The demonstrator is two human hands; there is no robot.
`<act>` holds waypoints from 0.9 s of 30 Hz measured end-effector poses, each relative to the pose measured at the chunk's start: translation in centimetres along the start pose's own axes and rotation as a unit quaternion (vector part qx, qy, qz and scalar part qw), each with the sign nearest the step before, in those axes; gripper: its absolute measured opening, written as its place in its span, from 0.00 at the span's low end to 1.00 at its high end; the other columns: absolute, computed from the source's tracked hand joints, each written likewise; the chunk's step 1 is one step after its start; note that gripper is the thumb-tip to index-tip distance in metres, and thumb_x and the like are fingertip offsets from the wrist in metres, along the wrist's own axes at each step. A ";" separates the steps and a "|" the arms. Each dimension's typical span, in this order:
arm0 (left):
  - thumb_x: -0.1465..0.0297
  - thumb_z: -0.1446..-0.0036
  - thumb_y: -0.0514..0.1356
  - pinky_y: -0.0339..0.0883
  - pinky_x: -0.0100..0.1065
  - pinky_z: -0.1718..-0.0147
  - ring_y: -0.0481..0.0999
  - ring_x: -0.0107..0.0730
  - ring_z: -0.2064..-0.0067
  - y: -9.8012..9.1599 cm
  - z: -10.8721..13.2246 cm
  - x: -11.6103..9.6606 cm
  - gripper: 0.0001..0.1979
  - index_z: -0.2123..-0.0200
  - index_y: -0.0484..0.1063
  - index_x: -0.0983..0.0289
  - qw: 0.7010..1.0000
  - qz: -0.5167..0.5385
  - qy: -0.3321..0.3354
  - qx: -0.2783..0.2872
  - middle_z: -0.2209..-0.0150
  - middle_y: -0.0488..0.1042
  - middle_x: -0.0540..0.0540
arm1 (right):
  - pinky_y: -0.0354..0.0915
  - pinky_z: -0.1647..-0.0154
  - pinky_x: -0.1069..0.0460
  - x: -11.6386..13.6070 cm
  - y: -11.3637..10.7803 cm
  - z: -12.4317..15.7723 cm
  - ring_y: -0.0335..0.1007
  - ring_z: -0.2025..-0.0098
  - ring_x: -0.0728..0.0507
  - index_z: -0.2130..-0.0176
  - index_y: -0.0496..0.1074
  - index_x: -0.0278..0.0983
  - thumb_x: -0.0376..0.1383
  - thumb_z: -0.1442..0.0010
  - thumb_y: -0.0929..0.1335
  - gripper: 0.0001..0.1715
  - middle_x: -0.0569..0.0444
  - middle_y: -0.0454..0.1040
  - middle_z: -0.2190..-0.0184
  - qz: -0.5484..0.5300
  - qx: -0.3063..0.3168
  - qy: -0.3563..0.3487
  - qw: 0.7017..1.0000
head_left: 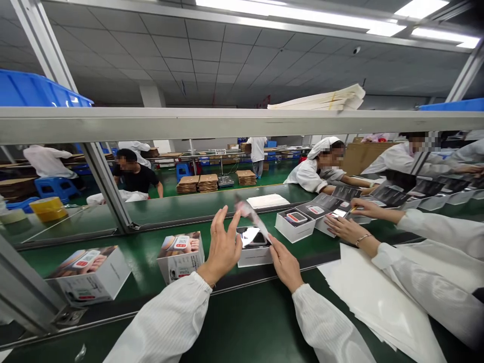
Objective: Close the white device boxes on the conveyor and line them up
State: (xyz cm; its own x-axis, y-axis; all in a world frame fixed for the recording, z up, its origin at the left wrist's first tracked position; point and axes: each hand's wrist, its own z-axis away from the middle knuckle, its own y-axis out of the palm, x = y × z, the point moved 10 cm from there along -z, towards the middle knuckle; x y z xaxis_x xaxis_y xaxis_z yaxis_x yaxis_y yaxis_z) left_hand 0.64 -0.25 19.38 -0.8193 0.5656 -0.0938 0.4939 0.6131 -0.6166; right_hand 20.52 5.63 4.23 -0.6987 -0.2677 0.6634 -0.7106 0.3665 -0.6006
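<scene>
Loosely — hands [223, 247] on blurred sheet [252, 216]

Open white box [254, 256], glossy dark inside, on green belt [147, 252], blurred thin sheet [251, 216] tilted above

This is a factory packing line. A green conveyor belt [147, 252] runs from the left edge of the view to the right, carrying printed product boxes [180, 256] and open white boxes [295, 224] with small devices inside. People in white coats [308, 174] work along both edges of the belt. A metal shelf rail [227, 123] spans overhead, bearing blue bins [34, 91] and flat cartons [321, 98]. Beyond, stacks of flattened cardboard [198, 183] stand about a hall with a green floor [280, 174], strip lights [302, 17] and a tiled ceiling [212, 50].
</scene>
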 end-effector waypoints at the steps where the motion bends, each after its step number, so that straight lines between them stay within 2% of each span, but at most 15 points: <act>1: 0.77 0.36 0.50 0.42 0.59 0.35 0.36 0.54 0.29 0.9 0.2 0.2 0.35 0.30 0.41 0.55 0.999 -0.013 0.008 0.034 0.29 0.36 0.60 | 0.63 0.44 0.43 0.4 0.3 0.0 0.65 0.41 0.37 0.37 0.63 0.53 0.50 0.34 0.57 0.28 0.55 0.65 0.38 0.018 0.018 -0.010 1.000; 3: 0.79 0.39 0.49 0.34 0.61 0.34 0.36 0.53 0.29 4.1 1.4 1.2 0.34 0.31 0.45 0.58 0.989 -0.017 0.002 0.150 0.29 0.42 0.60 | 0.62 0.43 0.40 0.9 0.7 0.1 0.65 0.41 0.35 0.40 0.66 0.54 0.52 0.36 0.61 0.27 0.54 0.65 0.38 0.031 0.037 -0.019 0.999; 4: 0.80 0.40 0.50 0.34 0.62 0.35 0.39 0.54 0.29 5.9 2.5 1.9 0.35 0.31 0.47 0.60 0.977 -0.011 -0.012 0.213 0.30 0.47 0.62 | 0.62 0.42 0.40 1.1 0.9 0.2 0.65 0.40 0.34 0.40 0.67 0.54 0.52 0.37 0.63 0.27 0.53 0.66 0.38 0.021 0.042 -0.020 0.999; 6: 0.82 0.45 0.51 0.44 0.59 0.35 0.48 0.55 0.31 8.8 5.0 3.3 0.37 0.32 0.47 0.67 0.952 0.007 -0.051 0.302 0.31 0.50 0.68 | 0.61 0.41 0.41 1.6 1.6 0.2 0.64 0.40 0.36 0.39 0.66 0.52 0.51 0.37 0.64 0.28 0.53 0.67 0.39 -0.033 0.056 -0.022 0.998; 7: 0.82 0.47 0.51 0.51 0.56 0.37 0.52 0.55 0.32 9.8 6.1 4.0 0.39 0.31 0.45 0.69 0.945 0.021 -0.074 0.318 0.31 0.48 0.70 | 0.61 0.41 0.42 1.9 2.0 0.2 0.64 0.40 0.37 0.39 0.65 0.52 0.51 0.37 0.64 0.29 0.54 0.67 0.39 -0.069 0.068 -0.023 0.995; 9: 0.83 0.48 0.51 0.58 0.49 0.39 0.52 0.52 0.31 10.7 7.9 5.2 0.42 0.30 0.40 0.70 0.943 0.063 -0.119 0.303 0.30 0.40 0.71 | 0.62 0.42 0.43 2.2 3.1 0.0 0.68 0.43 0.38 0.37 0.63 0.50 0.50 0.38 0.64 0.31 0.54 0.69 0.41 -0.132 0.091 -0.016 0.987; 10: 0.82 0.48 0.51 0.58 0.48 0.38 0.49 0.50 0.31 10.9 8.7 5.7 0.44 0.30 0.36 0.69 0.943 0.094 -0.142 0.286 0.29 0.38 0.69 | 0.63 0.44 0.43 2.1 3.6 -0.2 0.70 0.46 0.38 0.37 0.62 0.49 0.50 0.39 0.65 0.33 0.54 0.71 0.43 -0.157 0.097 -0.006 0.983; 12: 0.80 0.45 0.51 0.54 0.47 0.36 0.47 0.45 0.30 10.6 9.7 6.4 0.45 0.29 0.29 0.65 0.939 0.164 -0.173 0.249 0.29 0.40 0.65 | 0.64 0.46 0.43 1.7 4.2 -0.7 0.72 0.51 0.38 0.37 0.63 0.48 0.50 0.42 0.68 0.35 0.54 0.74 0.47 -0.189 0.098 0.018 0.977; 15: 0.79 0.42 0.51 0.51 0.48 0.35 0.48 0.44 0.30 9.3 9.5 6.4 0.45 0.30 0.25 0.60 0.940 0.202 -0.145 0.234 0.29 0.42 0.62 | 0.64 0.47 0.44 0.9 4.9 -1.8 0.72 0.52 0.39 0.39 0.65 0.47 0.50 0.45 0.69 0.35 0.54 0.76 0.50 -0.243 0.087 0.040 0.965; 18: 0.72 0.43 0.61 0.45 0.57 0.36 0.41 0.55 0.30 7.2 7.1 5.8 0.47 0.29 0.35 0.52 0.959 0.114 -0.064 0.252 0.28 0.37 0.60 | 0.69 0.55 0.46 0.0 6.4 -2.6 0.74 0.56 0.40 0.38 0.64 0.45 0.55 0.45 0.68 0.39 0.53 0.78 0.54 -0.328 0.091 0.091 0.936; 20: 0.64 0.51 0.70 0.41 0.62 0.38 0.36 0.65 0.31 6.0 4.9 5.3 0.52 0.30 0.41 0.47 0.962 0.036 -0.006 0.271 0.28 0.35 0.59 | 0.70 0.59 0.46 -0.1 8.0 -2.7 0.75 0.59 0.41 0.37 0.61 0.43 0.58 0.44 0.65 0.42 0.53 0.79 0.58 -0.377 0.109 0.124 0.911; 21: 0.60 0.54 0.73 0.40 0.63 0.38 0.35 0.68 0.31 5.7 3.9 5.0 0.55 0.30 0.43 0.46 0.957 0.012 0.023 0.290 0.29 0.36 0.59 | 0.70 0.59 0.46 0.2 8.7 -2.7 0.75 0.59 0.41 0.37 0.62 0.42 0.59 0.43 0.64 0.42 0.52 0.78 0.57 -0.387 0.112 0.127 0.906; 22: 0.57 0.55 0.73 0.40 0.62 0.38 0.38 0.68 0.31 5.6 3.0 4.8 0.56 0.31 0.42 0.45 0.948 0.000 0.048 0.314 0.29 0.39 0.59 | 0.70 0.56 0.46 0.4 9.1 -2.8 0.75 0.56 0.40 0.39 0.64 0.42 0.59 0.43 0.63 0.41 0.51 0.78 0.55 -0.384 0.106 0.126 0.908; 24: 0.52 0.50 0.69 0.48 0.58 0.40 0.48 0.63 0.34 5.8 1.9 4.9 0.53 0.30 0.40 0.45 0.929 -0.005 0.072 0.363 0.33 0.49 0.62 | 0.68 0.50 0.44 0.6 9.6 -2.8 0.73 0.50 0.39 0.43 0.69 0.40 0.58 0.43 0.64 0.37 0.49 0.77 0.52 -0.343 0.079 0.122 0.928; 27: 0.50 0.44 0.63 0.56 0.53 0.46 0.58 0.60 0.40 6.1 1.2 6.3 0.46 0.30 0.41 0.46 0.910 -0.023 0.060 0.410 0.41 0.59 0.64 | 0.67 0.49 0.42 0.6 10.3 -2.3 0.74 0.54 0.38 0.45 0.72 0.41 0.53 0.45 0.66 0.32 0.49 0.78 0.56 -0.269 0.069 0.117 0.954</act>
State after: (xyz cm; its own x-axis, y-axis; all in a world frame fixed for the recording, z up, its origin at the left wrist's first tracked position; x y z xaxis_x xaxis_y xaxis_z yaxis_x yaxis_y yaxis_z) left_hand -1.87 6.38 14.04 -0.7716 0.6361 0.0018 0.0370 0.0477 -0.9982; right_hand 12.91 11.33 -0.51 -0.2051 -0.1719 0.9635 -0.9762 0.1067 -0.1888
